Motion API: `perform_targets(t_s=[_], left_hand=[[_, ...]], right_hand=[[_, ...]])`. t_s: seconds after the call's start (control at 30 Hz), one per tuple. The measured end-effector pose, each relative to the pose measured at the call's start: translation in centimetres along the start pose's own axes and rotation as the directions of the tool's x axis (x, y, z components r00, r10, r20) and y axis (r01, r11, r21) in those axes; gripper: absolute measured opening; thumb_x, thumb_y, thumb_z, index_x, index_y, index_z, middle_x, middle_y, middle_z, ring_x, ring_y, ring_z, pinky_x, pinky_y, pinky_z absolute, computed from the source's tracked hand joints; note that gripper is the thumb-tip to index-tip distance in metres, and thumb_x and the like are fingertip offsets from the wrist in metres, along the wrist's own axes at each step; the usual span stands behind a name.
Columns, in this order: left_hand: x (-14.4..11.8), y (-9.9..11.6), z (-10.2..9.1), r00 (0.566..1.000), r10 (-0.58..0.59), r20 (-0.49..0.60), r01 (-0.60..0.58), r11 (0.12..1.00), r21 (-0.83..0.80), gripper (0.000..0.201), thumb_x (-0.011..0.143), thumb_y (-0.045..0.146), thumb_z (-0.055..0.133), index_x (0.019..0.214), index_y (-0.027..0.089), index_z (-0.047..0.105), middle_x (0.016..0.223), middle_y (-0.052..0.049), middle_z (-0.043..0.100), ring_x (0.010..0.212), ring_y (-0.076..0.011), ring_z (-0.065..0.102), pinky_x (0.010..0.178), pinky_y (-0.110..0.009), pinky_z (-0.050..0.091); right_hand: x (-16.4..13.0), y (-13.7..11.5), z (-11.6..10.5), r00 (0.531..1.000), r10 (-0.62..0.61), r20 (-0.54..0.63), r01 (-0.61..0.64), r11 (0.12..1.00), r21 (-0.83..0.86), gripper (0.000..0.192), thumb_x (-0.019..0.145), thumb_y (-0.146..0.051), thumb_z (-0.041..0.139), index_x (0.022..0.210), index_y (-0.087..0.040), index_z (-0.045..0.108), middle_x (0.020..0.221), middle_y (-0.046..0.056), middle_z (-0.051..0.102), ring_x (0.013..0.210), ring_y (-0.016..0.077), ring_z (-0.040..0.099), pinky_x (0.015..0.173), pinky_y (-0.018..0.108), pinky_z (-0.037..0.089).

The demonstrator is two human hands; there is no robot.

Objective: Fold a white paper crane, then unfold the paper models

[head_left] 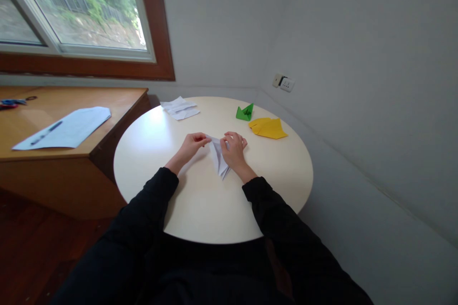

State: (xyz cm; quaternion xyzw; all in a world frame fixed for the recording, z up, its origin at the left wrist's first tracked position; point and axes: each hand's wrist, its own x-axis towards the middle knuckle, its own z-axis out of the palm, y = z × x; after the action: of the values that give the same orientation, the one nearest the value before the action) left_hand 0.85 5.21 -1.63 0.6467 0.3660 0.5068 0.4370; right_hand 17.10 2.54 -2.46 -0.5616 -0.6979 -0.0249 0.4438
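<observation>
Over on the left, a wooden desk (86, 97) bears a sheet of paper (84, 126) with a pen (46, 133) lying across it. Next comes the round table (214, 214), with creased white paper (180, 107) near its far left edge. The person's left hand (191, 147) has thumb and fingers pinched on the upper corner of a folded white piece (218, 157), which sits mid-table between the hands, its point towards the person. The right hand (234, 150) bends over its other side; whether those fingers grip, I can't tell. Several folds look done, but the layers stand loose, so I'd judge it unfinished. Beyond, a green paper shape (245, 112) stands folded up, and rightmost lies yellow paper (268, 127), creased and fairly flat.
</observation>
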Motion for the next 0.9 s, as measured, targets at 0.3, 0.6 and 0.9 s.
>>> perform_targets(t_s=[0.3,0.6,0.9], left_hand=[[-0.24,0.63,0.05,0.996,-0.088,0.014,0.089,0.979,-0.181,0.027,0.063,0.039,0.069,0.068,0.016,0.057,0.066,0.003,0.054,0.063,-0.0100,0.053,0.064,-0.025,0.047],[-0.36,0.36,0.34,0.994,-0.093,0.054,0.099,0.986,-0.131,0.027,0.064,0.039,0.068,0.065,0.016,0.052,0.063,0.004,0.052,0.061,-0.0095,0.051,0.064,-0.025,0.045],[-0.76,0.34,0.43,0.975,-0.120,0.188,0.118,0.993,0.019,0.028,0.061,0.036,0.073,0.072,0.013,0.063,0.067,-0.001,0.061,0.062,-0.0129,0.053,0.060,-0.025,0.040]], right_hand=[[0.22,0.79,0.58,0.995,0.099,0.032,-0.101,0.992,0.077,0.013,0.083,-0.023,0.052,0.075,-0.020,0.061,0.104,0.006,0.062,0.102,0.0212,0.052,0.092,0.038,0.027],[0.24,1.03,0.74,0.991,0.078,0.109,-0.085,0.994,0.061,0.014,0.085,-0.026,0.052,0.076,-0.021,0.061,0.097,0.004,0.064,0.095,0.0202,0.054,0.087,0.036,0.031],[0.24,0.97,0.67,0.983,0.055,0.175,-0.066,0.996,0.057,0.015,0.085,-0.026,0.050,0.074,-0.021,0.060,0.093,0.004,0.064,0.094,0.0200,0.055,0.086,0.035,0.033]])
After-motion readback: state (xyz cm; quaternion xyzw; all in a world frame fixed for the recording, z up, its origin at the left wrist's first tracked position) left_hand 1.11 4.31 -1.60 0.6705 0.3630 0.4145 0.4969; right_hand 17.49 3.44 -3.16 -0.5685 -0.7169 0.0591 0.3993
